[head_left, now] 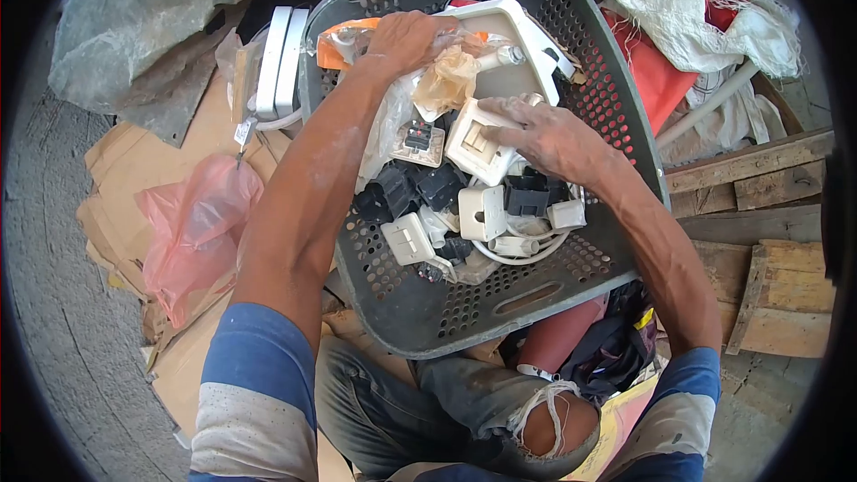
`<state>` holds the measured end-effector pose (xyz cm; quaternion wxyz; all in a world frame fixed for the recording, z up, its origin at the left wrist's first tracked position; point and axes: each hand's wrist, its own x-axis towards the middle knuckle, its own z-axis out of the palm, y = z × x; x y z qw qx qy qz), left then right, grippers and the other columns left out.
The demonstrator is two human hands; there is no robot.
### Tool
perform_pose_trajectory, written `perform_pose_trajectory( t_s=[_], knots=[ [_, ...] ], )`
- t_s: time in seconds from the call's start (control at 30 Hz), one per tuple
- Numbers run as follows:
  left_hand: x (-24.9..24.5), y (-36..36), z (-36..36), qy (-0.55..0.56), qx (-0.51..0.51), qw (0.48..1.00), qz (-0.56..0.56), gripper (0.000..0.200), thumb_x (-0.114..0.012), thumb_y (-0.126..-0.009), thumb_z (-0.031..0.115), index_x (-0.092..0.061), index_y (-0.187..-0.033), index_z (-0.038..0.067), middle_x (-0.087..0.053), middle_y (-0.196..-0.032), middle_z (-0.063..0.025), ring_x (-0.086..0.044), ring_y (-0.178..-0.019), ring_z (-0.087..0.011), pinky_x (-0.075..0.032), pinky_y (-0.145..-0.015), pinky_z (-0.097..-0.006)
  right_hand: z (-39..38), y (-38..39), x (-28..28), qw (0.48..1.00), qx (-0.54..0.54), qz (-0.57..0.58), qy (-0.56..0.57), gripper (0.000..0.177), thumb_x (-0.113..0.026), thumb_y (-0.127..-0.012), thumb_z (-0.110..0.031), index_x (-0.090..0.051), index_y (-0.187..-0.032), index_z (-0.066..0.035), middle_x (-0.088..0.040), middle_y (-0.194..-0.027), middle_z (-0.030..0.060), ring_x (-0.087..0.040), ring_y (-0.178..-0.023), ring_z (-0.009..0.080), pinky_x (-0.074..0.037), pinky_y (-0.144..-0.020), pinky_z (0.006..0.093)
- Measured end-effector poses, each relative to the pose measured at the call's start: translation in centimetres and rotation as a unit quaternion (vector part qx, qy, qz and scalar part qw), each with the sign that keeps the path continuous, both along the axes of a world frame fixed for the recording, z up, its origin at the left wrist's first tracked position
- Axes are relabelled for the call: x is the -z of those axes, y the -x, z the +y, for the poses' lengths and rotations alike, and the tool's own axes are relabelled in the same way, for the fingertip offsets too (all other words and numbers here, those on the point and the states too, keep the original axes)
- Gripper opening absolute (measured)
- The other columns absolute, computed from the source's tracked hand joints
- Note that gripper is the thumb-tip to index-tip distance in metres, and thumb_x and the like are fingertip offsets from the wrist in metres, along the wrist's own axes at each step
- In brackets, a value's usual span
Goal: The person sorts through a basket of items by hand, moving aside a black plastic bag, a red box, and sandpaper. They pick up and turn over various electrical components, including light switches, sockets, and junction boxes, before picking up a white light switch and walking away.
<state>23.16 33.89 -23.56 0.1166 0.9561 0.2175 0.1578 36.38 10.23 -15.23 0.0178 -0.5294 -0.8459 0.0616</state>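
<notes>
A black perforated plastic basket holds white socket and switch parts, black boxes, cable and plastic bags. With its fingers closed round it, my right hand grips a cream switch frame near the basket's middle. At the upper left of the basket my left hand is bent over clear and orange plastic packaging, its fingertips partly hidden in the plastic. A crumpled tan wrapper lies just below it, beside a white tray. A square white switch plate sits lower left among black boxes.
Left of the basket are two white trunking pieces, a pink plastic bag and flattened cardboard. Wooden planks, a white woven sack and red material lie on the right. Grey sheeting borders the top.
</notes>
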Motion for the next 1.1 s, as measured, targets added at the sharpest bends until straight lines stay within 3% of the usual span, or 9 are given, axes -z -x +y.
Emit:
perform_pose_trajectory(
  t_s=[0.27,0.47,0.53,0.7,0.83,0.97,1.03,1.07,1.1],
  knots=[
    [0.3,0.1,-0.1,0.01,0.003,1.0,-0.02,0.04,-0.063,-0.089,0.04,-0.066,-0.122,0.019,-0.07,-0.098,-0.015,-0.065,-0.095,-0.0319,-0.048,-0.086,-0.0447,-2.5,-1.1,-1.2,0.996,-0.037,0.057,-0.065,0.061,-0.069,-0.071,0.002,-0.057,-0.129,-0.014,-0.051,-0.139,0.0139,-0.059,-0.116,0.0314,-0.056,-0.088,0.0394],
    [-0.6,0.2,-0.6,0.014,0.004,1.0,-0.002,0.04,-0.061,-0.09,0.041,-0.066,-0.122,0.017,-0.07,-0.096,-0.0162,-0.065,-0.093,-0.0324,-0.048,-0.084,-0.0448,-1.6,-1.1,-0.2,0.995,0.018,0.078,-0.058,0.04,-0.064,-0.081,-0.004,-0.057,-0.12,-0.009,-0.058,-0.124,0.016,-0.062,-0.108,0.032,-0.054,-0.091,0.0399],
    [-0.1,0.2,-0.4,0.0,-0.005,1.0,-0.004,0.041,-0.059,-0.091,0.043,-0.066,-0.122,0.017,-0.07,-0.094,-0.0169,-0.065,-0.091,-0.0335,-0.048,-0.083,-0.0455,-1.3,-2.0,0.5,0.985,0.132,-0.007,0.109,0.027,-0.063,-0.083,-0.008,-0.057,-0.11,-0.005,-0.061,-0.114,0.0188,-0.064,-0.099,0.0348,-0.055,-0.084,0.0415],
    [0.8,0.1,0.0,-0.028,0.005,0.998,-0.055,0.044,-0.057,-0.092,0.049,-0.069,-0.117,0.015,-0.07,-0.092,-0.0179,-0.065,-0.089,-0.0356,-0.049,-0.078,-0.0465,-2.8,-5.1,2.3,0.976,0.18,-0.098,0.07,0.012,-0.055,-0.089,-0.01,-0.063,-0.09,-0.001,-0.062,-0.081,0.0176,-0.066,-0.084,0.0355,-0.054,-0.075,0.0444],
    [0.1,0.1,-0.5,-0.013,-0.011,1.0,-0.026,0.04,-0.057,-0.092,0.045,-0.067,-0.119,0.017,-0.07,-0.094,-0.0166,-0.065,-0.094,-0.0337,-0.047,-0.083,-0.046,-3.0,-5.3,2.9,0.949,0.25,-0.17,0.09,0.016,-0.051,-0.09,-0.01,-0.063,-0.093,-0.001,-0.062,-0.082,0.0189,-0.066,-0.069,0.0355,-0.054,-0.057,0.0449],
    [-0.1,0.0,-0.7,-0.009,-0.014,1.0,-0.002,0.039,-0.056,-0.093,0.044,-0.068,-0.119,0.017,-0.07,-0.093,-0.0171,-0.065,-0.092,-0.0347,-0.048,-0.082,-0.0466,-3.8,-4.4,3.7,0.943,0.276,-0.179,0.06,0.022,-0.056,-0.091,-0.019,-0.062,-0.103,-0.001,-0.062,-0.088,0.02,-0.068,-0.078,0.0351,-0.054,-0.063,0.0463],
    [0.5,0.1,-0.3,-0.028,-0.005,0.999,-0.038,0.039,-0.056,-0.093,0.044,-0.068,-0.119,0.018,-0.071,-0.093,-0.0172,-0.066,-0.091,-0.035,-0.048,-0.082,-0.0466,-4.7,-2.8,4.4,0.961,0.075,-0.156,-0.214,0.043,-0.064,-0.088,-0.036,-0.058,-0.117,-0.004,-0.063,-0.102,0.0194,-0.067,-0.092,0.0346,-0.054,-0.07,0.0423],
    [0.7,0.1,-0.1,-0.027,-0.007,0.999,-0.033,0.039,-0.056,-0.093,0.044,-0.068,-0.119,0.018,-0.071,-0.093,-0.0172,-0.066,-0.091,-0.035,-0.048,-0.082,-0.0466,-4.7,-2.1,4.9,0.962,0.074,-0.151,-0.213,0.043,-0.064,-0.088,-0.036,-0.058,-0.117,-0.004,-0.063,-0.102,0.0194,-0.067,-0.092,0.0346,-0.054,-0.07,0.0423],
    [0.7,0.1,-0.1,-0.031,-0.005,0.999,-0.036,0.038,-0.056,-0.093,0.043,-0.068,-0.119,0.019,-0.071,-0.093,-0.017,-0.066,-0.091,-0.0351,-0.048,-0.082,-0.0466,-3.9,-0.2,4.2,0.989,0.101,-0.106,0.007,0.054,-0.069,-0.082,-0.04,-0.057,-0.122,-0.005,-0.061,-0.111,0.0208,-0.065,-0.1,0.0348,-0.053,-0.077,0.0418]
  ],
)
